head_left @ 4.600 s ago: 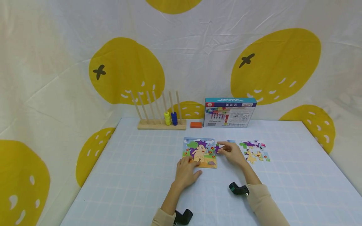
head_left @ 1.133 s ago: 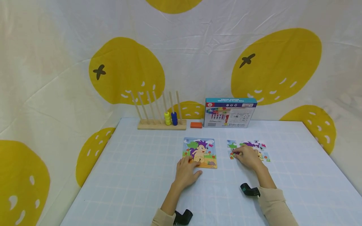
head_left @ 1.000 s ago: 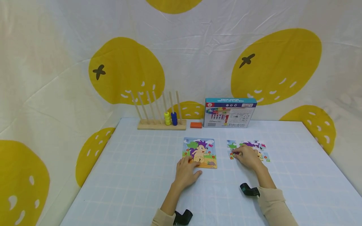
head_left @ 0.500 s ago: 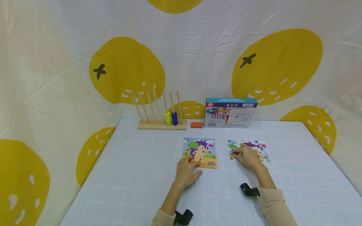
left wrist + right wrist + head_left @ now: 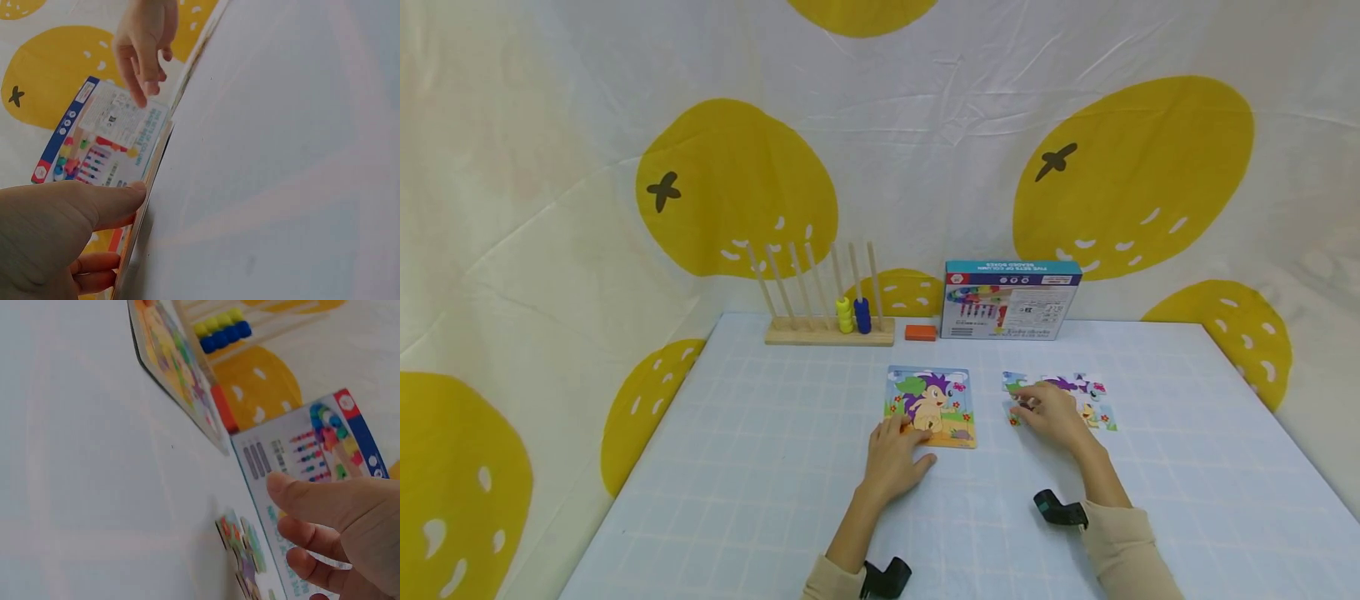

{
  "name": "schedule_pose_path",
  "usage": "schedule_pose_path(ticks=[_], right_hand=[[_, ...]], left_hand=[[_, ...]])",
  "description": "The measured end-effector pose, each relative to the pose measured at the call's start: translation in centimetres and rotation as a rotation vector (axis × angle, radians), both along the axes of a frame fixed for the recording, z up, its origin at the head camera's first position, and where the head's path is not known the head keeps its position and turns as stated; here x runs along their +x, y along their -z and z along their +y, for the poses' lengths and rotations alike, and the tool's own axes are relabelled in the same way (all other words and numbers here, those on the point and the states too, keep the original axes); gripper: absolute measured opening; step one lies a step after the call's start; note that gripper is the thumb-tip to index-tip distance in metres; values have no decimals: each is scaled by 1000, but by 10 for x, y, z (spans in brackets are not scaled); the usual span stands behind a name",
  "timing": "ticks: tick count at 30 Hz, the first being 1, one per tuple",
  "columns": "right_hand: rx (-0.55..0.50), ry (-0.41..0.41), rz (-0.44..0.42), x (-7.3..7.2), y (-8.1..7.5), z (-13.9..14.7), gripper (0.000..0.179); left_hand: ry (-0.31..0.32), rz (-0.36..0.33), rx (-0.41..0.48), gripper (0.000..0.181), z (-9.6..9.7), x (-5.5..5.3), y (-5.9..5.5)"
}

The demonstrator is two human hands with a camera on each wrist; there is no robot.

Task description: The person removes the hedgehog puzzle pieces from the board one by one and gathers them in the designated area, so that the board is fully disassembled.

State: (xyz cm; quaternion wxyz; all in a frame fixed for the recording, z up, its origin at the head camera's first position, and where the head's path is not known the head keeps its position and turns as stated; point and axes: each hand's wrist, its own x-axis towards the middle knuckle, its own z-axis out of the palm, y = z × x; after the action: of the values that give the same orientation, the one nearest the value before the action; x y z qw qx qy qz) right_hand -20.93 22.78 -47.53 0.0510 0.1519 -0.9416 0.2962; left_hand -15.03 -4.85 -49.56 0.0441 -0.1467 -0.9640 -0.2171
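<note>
A square hedgehog picture puzzle board (image 5: 934, 392) lies on the table. My left hand (image 5: 895, 458) rests on its lower left part, thumb stretched along the near edge. The left wrist view shows thumb and fingertips at the board's edge (image 5: 132, 240). To the right of the board lie several loose jigsaw pieces (image 5: 1103, 412) of a matching picture, some fitted together. My right hand (image 5: 1052, 412) hovers over the left pieces, hiding some, its index finger and thumb apart. In the right wrist view the hand (image 5: 350, 515) holds nothing, with the jigsaw pieces (image 5: 240, 550) below the fingertips.
Behind stand a wooden peg rack (image 5: 827, 332) with yellow and blue beads, an orange block (image 5: 920, 332) and an upright cardboard box (image 5: 1009, 304). A light checked cloth (image 5: 737, 475) covers the table. A yellow-patterned curtain (image 5: 925, 167) hangs behind.
My right hand has gone from the board's right side to the loose pieces, where the jigsaw piece it held now lies; its fingers have just spread and lifted slightly. The left hand has stayed still.
</note>
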Motion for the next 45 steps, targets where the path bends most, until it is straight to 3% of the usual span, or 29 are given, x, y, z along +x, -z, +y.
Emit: schedule_pose_path(ticks=[6, 15, 28, 45], right_hand=[[-112, -67, -8, 9, 3, -34, 26], [-60, -113, -60, 17, 15, -71, 33], [-10, -122, -126, 9, 7, -76, 32], [73, -158, -318, -7, -7, -81, 29]], left_hand=[[-6, 1, -4, 35, 0, 0, 2], [-6, 14, -55, 43, 1, -1, 4], [16, 16, -77, 42, 2, 0, 2], [21, 51, -84, 38, 2, -1, 3]])
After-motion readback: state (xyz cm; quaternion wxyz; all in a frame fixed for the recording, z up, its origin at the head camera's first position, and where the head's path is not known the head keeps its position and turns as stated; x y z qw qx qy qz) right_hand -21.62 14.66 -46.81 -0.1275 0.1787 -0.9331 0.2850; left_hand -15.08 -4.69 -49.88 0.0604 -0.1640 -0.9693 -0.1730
